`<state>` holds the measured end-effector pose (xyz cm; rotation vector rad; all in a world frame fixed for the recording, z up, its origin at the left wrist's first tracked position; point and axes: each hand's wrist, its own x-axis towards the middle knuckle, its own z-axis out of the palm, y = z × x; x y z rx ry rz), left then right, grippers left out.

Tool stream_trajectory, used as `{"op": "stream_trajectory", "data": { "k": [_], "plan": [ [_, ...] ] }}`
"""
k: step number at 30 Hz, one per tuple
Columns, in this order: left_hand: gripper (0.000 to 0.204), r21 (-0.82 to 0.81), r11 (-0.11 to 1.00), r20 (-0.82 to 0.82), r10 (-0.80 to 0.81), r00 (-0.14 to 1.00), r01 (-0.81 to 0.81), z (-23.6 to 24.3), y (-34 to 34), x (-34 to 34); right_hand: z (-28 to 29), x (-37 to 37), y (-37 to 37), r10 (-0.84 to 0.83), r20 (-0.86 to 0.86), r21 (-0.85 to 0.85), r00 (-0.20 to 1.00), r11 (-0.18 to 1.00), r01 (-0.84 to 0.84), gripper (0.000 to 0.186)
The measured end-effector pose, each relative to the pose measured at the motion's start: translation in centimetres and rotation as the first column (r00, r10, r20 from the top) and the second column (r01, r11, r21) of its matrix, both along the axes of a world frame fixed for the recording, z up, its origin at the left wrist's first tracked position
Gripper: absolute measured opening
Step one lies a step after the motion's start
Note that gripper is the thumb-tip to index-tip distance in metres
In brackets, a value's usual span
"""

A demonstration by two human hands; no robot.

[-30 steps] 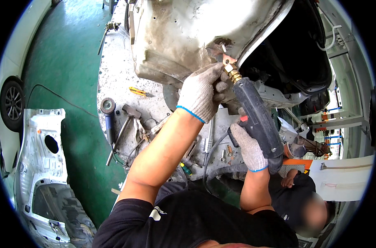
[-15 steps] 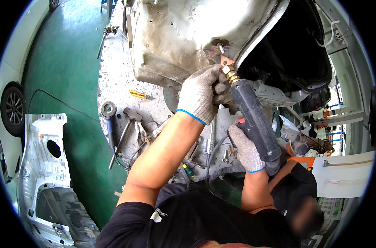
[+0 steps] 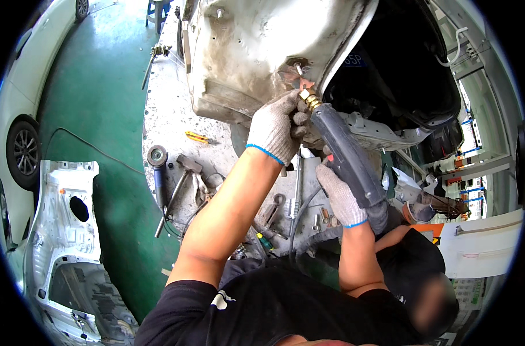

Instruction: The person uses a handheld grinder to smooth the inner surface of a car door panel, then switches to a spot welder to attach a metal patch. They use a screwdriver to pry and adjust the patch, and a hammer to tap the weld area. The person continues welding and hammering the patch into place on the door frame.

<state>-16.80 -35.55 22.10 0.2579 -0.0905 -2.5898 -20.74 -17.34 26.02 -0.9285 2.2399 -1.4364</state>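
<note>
Head view: your two gloved hands work close together in front of you, both on the tool side of the panel.
Left hand: your left hand [image 3: 274, 124] has its fingers curled in beside the brass fitting [image 3: 310, 101], likely to steady the nose; whether it pinches it is hidden.
Right hand: your right hand [image 3: 341, 199] is wrapped round the rear of the black power tool [image 3: 346, 155], probably bearing its weight.
Black power tool: tilted between your hands, its copper-coloured tip [image 3: 306, 85] near the stud [image 3: 298, 70] on the white car body panel [image 3: 256, 46]; contact is too small to tell.
Panel edges: the right rim curves beside a dark opening [image 3: 383, 52]; the lower edge sits just above your left hand.
Bench: left of your forearm, the bench [image 3: 170, 104] carries a yellow box cutter [image 3: 197, 137], an angle grinder [image 3: 160, 184] and a hammer [image 3: 187, 164].
Room: a co-worker [image 3: 415, 259] crowds your right forearm; your left side, toward the green floor [image 3: 118, 150], looks roomier.
</note>
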Motion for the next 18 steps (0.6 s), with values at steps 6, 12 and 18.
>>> {"op": "stream_trajectory", "data": {
  "k": [6, 12, 18],
  "plan": [
    [0.016, -0.147, 0.987, 0.074, 0.071, 0.995, -0.059, -1.7, 1.8, 1.6, 0.4, 0.0, 1.8, 0.091, -0.083, 0.017, 0.992, 0.996, -0.089, 0.031],
    [0.046, -0.249, 0.967, 0.436, 0.064, 0.898, 0.052, -14.6, 6.1, 5.8, -1.0, 0.8, 6.6, 0.063, 0.026, 0.216, 0.998, 0.974, -0.067, 0.032],
    [0.059, -0.251, 0.967, 0.181, 0.087, 0.98, -0.039, -8.9, 6.0, 8.8, -4.5, 0.1, 8.9, 0.158, 0.076, 0.093, 0.985, 0.982, -0.165, 0.03]
  ]
}}
